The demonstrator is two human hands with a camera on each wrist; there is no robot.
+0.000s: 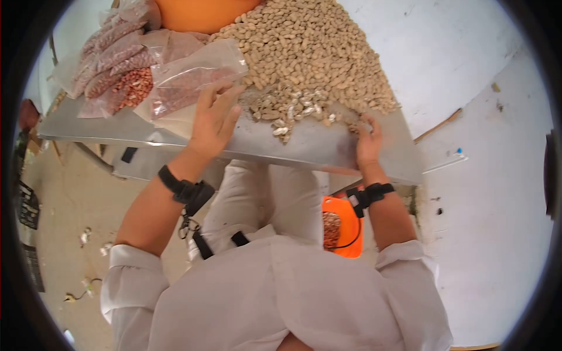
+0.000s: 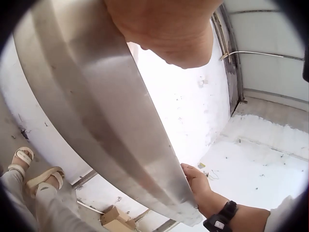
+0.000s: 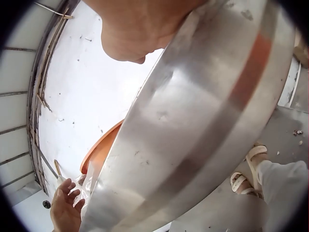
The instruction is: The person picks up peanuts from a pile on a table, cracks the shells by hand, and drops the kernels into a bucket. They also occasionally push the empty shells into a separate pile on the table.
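Observation:
In the head view the left hand (image 1: 215, 120) is over the metal table's front part, fingers spread loosely beside a clear bag of shelled peanuts (image 1: 175, 99); whether it touches the bag I cannot tell. The right hand (image 1: 369, 143) rests by the table's front edge, fingers slightly bent near a few shell bits. Between the hands lie broken shells (image 1: 293, 108), in front of a large heap of unshelled peanuts (image 1: 310, 47). Neither hand visibly holds anything. Both wrist views show mostly the heel of the left hand (image 2: 169, 29) and of the right hand (image 3: 140, 29) above the metal table (image 3: 193, 106).
Several filled bags (image 1: 114, 50) are stacked at the table's left, beside an orange container (image 1: 205, 13) at the back. Below the table, an orange basin (image 1: 349, 234) with shelled peanuts stands right of the person's legs. A stick (image 1: 439, 126) lies at the right.

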